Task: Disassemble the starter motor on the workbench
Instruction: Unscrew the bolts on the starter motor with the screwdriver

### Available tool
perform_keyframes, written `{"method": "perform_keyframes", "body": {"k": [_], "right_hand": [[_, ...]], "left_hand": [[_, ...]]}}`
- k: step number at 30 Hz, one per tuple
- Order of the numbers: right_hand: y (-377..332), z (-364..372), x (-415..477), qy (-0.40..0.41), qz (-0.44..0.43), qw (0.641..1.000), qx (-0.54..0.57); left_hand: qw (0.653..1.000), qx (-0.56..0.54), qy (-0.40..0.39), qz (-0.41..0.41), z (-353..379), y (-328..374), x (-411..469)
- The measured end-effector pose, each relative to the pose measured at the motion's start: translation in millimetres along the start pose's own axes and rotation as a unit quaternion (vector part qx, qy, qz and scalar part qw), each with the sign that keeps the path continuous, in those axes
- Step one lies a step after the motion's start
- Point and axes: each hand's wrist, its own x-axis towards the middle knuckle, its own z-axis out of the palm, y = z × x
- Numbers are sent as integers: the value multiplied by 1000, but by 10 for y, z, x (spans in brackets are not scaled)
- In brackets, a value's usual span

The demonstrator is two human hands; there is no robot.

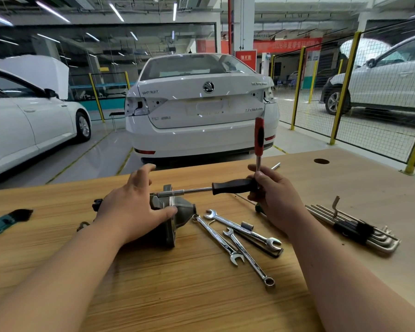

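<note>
The grey starter motor point(177, 212) lies on its side on the wooden workbench point(153, 283), nose cone pointing right. My left hand point(132, 207) rests on top of it, thumb against the nose housing, fingers spread over the body. My right hand point(271, 195) grips the end of a black-handled driver point(233, 186) whose steel shaft and socket reach left to the motor's flange. The same hand also holds the shaft of a red-handled tool point(259, 137) that stands upright.
Three combination wrenches point(235, 233) and a small socket point(247, 226) lie right of the motor. A set of hex keys point(355, 228) lies at the far right, a teal brush point(5, 221) at the left edge. A white car point(201, 106) stands beyond the bench.
</note>
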Motion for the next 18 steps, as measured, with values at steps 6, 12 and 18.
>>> {"method": "perform_keyframes", "body": {"k": [6,12,18], "right_hand": [[-8,-8,-7,-5,-13,1000,-1],[35,-6,41,6,24,1000,-10],[104,48,23,-3,79,997,1]], "left_hand": [[999,19,31,-18,57,23,40],[999,33,11,-26,42,68,60],[999,40,-7,-10,19,89,57]]}}
